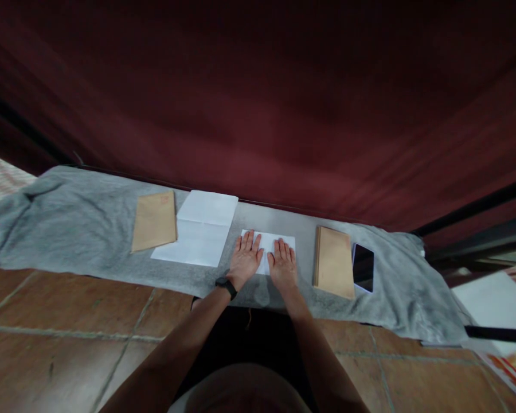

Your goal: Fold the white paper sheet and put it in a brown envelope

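Observation:
Both palms lie flat on a small folded sheet of white paper (264,250) at the middle of the cloth-covered surface. My left hand (246,256), with a dark watch at the wrist, presses on the paper's left part, fingers stretched out. Over its right part rests my right hand (283,263), fingers also extended. To the left lies a larger white sheet (202,229) with a crease across it. A brown envelope (155,221) overlaps that sheet's left edge. Several brown envelopes (334,261) form a stack to the right of my right hand.
A phone (363,268) with a dark screen lies right of the envelope stack. Grey cloth (77,223) covers the long narrow surface, rumpled at both ends. Behind it rises a dark red panel (258,143). Tiled floor (60,344) is in front; a white board (494,298) is at far right.

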A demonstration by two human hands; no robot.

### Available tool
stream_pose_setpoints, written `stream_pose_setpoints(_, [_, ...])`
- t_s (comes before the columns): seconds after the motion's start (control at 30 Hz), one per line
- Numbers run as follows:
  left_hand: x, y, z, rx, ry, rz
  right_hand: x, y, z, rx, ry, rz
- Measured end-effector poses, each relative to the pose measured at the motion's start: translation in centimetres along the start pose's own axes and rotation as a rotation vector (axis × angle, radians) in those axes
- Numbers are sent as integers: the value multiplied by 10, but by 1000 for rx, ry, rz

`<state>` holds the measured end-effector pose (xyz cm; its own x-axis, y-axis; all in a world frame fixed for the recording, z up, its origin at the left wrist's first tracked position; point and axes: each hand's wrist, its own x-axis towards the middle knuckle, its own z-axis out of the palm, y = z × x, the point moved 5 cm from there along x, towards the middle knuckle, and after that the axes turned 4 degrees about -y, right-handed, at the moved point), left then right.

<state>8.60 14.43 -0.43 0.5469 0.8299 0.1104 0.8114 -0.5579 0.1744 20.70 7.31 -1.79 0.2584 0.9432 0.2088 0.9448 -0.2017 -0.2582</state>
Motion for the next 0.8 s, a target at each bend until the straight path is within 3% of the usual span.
stream_pose_setpoints(0.23, [-12,3,-5,-10,-13,150,-12,13,-6,-28,74,8])
stream_pose_setpoints(0.8, [-32,-4,-10,-24,-30,184,-39,35,-22,-38,103,97])
